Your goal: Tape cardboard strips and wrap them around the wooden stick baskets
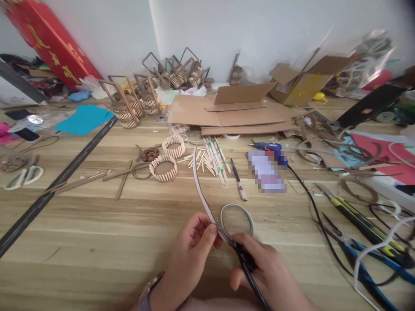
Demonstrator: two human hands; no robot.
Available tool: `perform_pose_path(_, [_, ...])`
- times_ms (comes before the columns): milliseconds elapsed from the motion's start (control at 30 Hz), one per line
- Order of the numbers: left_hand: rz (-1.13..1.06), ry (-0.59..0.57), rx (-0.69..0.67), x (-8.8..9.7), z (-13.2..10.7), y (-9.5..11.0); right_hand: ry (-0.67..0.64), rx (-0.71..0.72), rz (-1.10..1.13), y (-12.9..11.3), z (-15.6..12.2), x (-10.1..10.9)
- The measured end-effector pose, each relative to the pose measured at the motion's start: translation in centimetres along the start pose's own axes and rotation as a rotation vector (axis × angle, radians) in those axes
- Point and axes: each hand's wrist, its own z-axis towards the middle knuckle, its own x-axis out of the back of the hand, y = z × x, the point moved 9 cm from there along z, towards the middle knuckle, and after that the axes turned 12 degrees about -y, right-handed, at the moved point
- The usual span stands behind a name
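Observation:
My left hand (191,255) pinches a long thin cardboard strip (198,181) near its lower end; the strip curves up and away over the wooden floor (97,242). My right hand (269,272) is closed round a black pen-like tool (249,272) whose tip meets the strip by my left thumb. A ring of tape (237,218) lies flat just beyond both hands.
Two small stick-walled baskets (164,167) and loose sticks (212,160) lie ahead. A blue glue gun (270,149), flat cardboard sheets (227,114), pliers and cutters (366,224) at the right. Scissors (24,177) and a long black rail (58,181) at the left.

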Motion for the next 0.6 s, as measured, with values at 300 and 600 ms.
perform_pose_path(300, [-0.002, 0.074, -0.057, 0.8, 0.1, 0.1, 0.018, 0.025, -0.072, -0.4, -0.3, 0.0])
perform_pose_path(600, [-0.133, 0.084, -0.035, 0.9, 0.0, -1.4, 0.003, 0.016, -0.057, 0.1, -0.4, -0.5])
